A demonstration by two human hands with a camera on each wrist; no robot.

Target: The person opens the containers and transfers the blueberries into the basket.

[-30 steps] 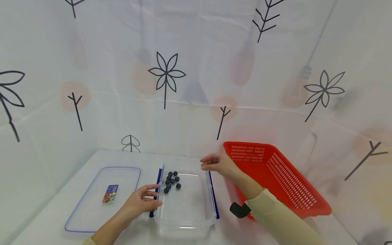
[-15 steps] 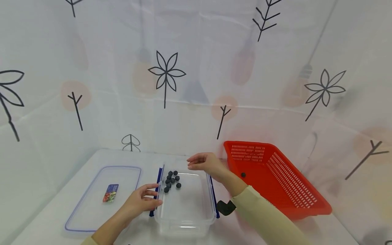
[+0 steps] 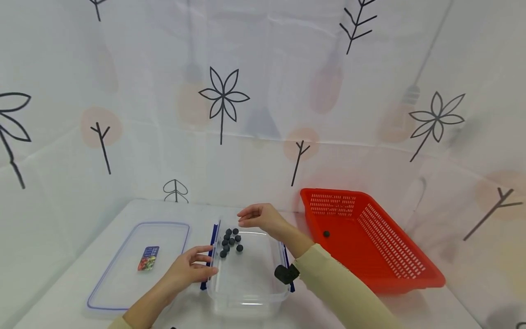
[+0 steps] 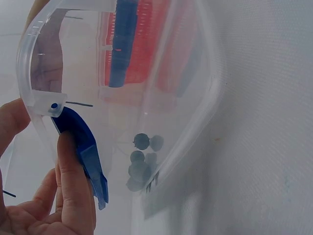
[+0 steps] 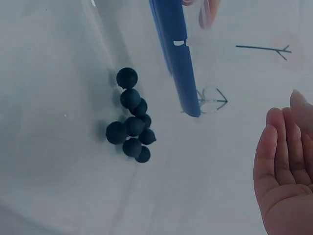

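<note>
A clear plastic box (image 3: 255,283) with blue side latches stands open on the table. Several dark, round blueberries (image 5: 133,126) lie clustered on its floor at the left. My left hand (image 3: 190,269) is at the box's left side, its fairly straight fingers (image 4: 71,171) against the blue latch (image 4: 85,147) and the thumb near the rim. Over the far end of the box hovers my right hand (image 3: 263,218), fingers loosely bent and nothing between them. In the right wrist view its palm (image 5: 288,196) shows bare, apart from the berries.
The red plastic basket (image 3: 404,237) sits to the right, with a single blueberry (image 3: 326,234) on its bottom. On the left lies the clear lid (image 3: 119,283), bearing a colourful label (image 3: 148,258). A patterned cloth (image 3: 263,164) hangs behind the table.
My right hand has moved left from beside the red basket to above the box's far end. A blueberry in the basket has come into sight. The left hand has stayed put.
</note>
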